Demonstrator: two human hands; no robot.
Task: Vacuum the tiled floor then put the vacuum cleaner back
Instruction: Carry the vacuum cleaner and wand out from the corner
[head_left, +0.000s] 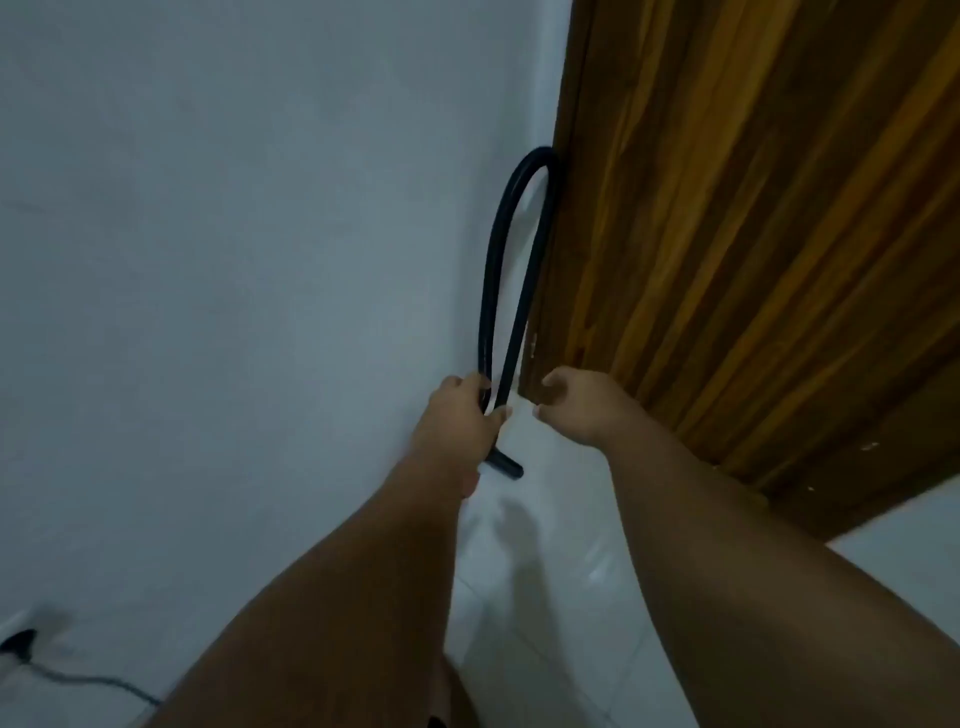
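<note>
black flexible hose (491, 260) of the vacuum cleaner stands bent into a tall narrow loop in the corner where the pale painted wall (208, 260) meets the brown wooden door (753, 234). the top of the loop curves just beside the door's edge, and it may be touching it, though that cannot be told for sure. the two strands of the loop run down side by side and come together at the left hand (462, 415), whose fingers (480, 382) and thumb are clenched around both strands, grasping the hose near its lower part. below that hand a short, stubby black hose end (506, 466) sticks out to the right, above the white tiled floor (545, 597). the right hand (576, 405) hovers just beside the hose, apart from it and close in front of the door's lower edge; its fingers are loosely curled and released, grasping nothing. both bare forearms reach forward from the bottom of the view. a soft shadow of the arms lies on the glossy tiles between them. at the lower left, low on the wall, a dark plug (18, 642) sits in a white socket, and a thin dark cord (88, 680) trails from it to the right, where the left forearm hides it.
</note>
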